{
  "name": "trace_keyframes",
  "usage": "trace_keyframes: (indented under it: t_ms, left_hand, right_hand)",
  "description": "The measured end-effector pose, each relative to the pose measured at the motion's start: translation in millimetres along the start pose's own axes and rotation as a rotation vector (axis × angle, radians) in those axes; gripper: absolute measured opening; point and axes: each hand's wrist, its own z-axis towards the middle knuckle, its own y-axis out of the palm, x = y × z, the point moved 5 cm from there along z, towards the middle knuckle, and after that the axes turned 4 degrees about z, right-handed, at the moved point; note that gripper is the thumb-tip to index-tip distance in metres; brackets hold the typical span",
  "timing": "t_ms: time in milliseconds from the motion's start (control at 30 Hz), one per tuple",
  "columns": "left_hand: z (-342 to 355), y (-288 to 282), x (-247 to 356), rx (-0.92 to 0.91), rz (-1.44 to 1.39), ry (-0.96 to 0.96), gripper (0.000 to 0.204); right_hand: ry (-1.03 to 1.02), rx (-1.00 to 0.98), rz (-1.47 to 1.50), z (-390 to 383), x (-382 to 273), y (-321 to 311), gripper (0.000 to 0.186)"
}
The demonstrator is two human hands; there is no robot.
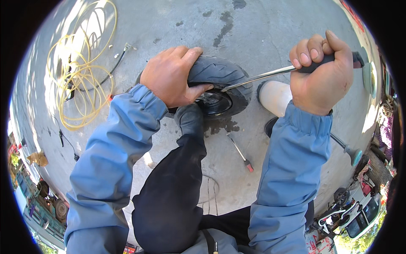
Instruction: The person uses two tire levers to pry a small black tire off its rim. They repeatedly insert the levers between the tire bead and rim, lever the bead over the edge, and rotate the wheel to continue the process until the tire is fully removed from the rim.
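Observation:
A black tire (218, 70) on a dark wheel rim (216, 103) lies on the floor in front of me. My left hand (171, 76) grips its left side, fingers over the tread and thumb reaching toward the rim. In my right hand (323, 76), closed round the dark handle, is a long tire lever (268, 76). Its metal shaft slants down to the left, and the tip sits at the tire's inner edge by the rim. My dark boot (189, 120) presses against the near side of the wheel. A second lever (240, 152) with a red-ended handle lies on the concrete.
Yellow hose (67, 80) lies in loose coils at the left, with a black hose (114, 67) ending in a metal fitting. A white cylindrical container (275, 98) is right beside the wheel. Round-ended stands (370, 79) are at the far right. Wet patches (224, 27) mark the concrete.

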Motion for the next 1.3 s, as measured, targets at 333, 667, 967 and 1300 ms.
trace_keyframes:
  t_ms: [333, 667, 967, 1300]
  left_hand:
    - [-9.1, -4.3, -5.8, 0.011, 0.030, -0.019, 0.072]
    - [-1.2, -3.9, -2.7, -0.014, -0.006, -0.074, 0.071]
    - [-11.7, -7.6, -3.3, 0.040, -0.047, -0.094, 0.071]
    - [-7.0, -1.2, -1.2, -0.002, -0.082, -0.104, 0.069]
  right_hand:
    - [-0.376, -0.107, -0.034, -192.7, -0.7, -45.6, 0.032]
    - [-0.391, -0.085, -0.244, -250.2, 13.7, -40.1, 0.023]
    - [-0.198, 0.068, -0.038, -76.6, -2.4, -5.9, 0.033]
    - [-0.085, -0.092, -0.095, -24.2, 8.4, 19.9, 0.023]
